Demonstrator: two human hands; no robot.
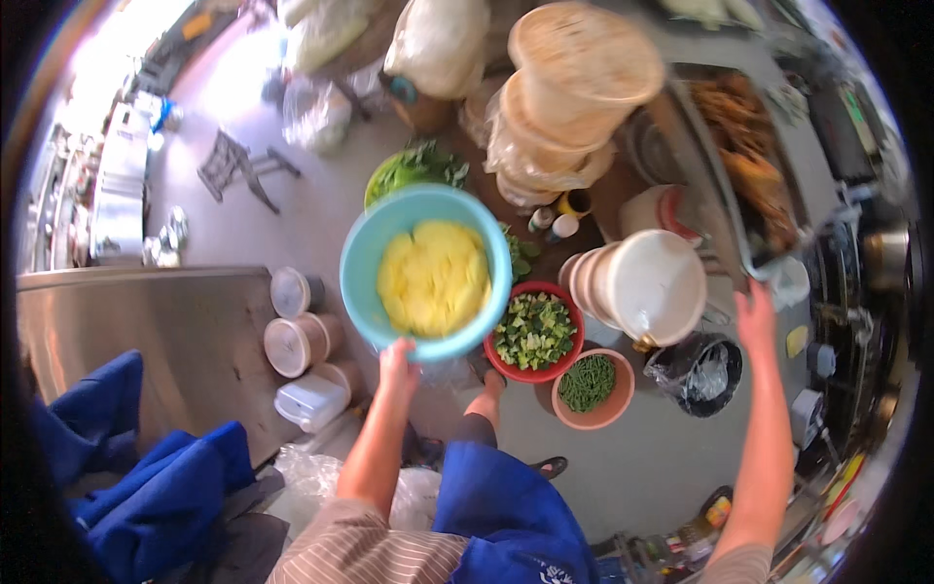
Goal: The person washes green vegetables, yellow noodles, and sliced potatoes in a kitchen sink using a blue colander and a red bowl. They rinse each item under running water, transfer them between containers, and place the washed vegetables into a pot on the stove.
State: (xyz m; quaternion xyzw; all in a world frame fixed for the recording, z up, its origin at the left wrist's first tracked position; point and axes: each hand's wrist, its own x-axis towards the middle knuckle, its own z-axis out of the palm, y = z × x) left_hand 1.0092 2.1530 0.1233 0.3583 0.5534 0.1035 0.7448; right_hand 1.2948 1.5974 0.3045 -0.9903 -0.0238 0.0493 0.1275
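Observation:
My left hand (400, 365) grips the near rim of a turquoise plastic basin (352, 292). Inside the basin lies a mound of pale yellow, peeled-looking pieces of food (435, 279). Out to the right, my right hand (756, 317) is closed at the near corner of a deep metal tray (711, 160), its fingertips partly hidden and blurred. Brown cooked meat (755, 175) fills much of that tray. Just beyond the turquoise basin is a green bowl (376, 179) of leafy greens (423, 169), partly covered by it.
On the floor stand a red basin (503, 369) of chopped greens, a pink basin (622, 390) of cut green beans and a black bin (704, 405). Stacked white tubs (660, 285) and tall lidded buckets (584, 73) rise ahead. A steel counter (197, 328) borders the left; a folding stool (237, 166) stands beyond.

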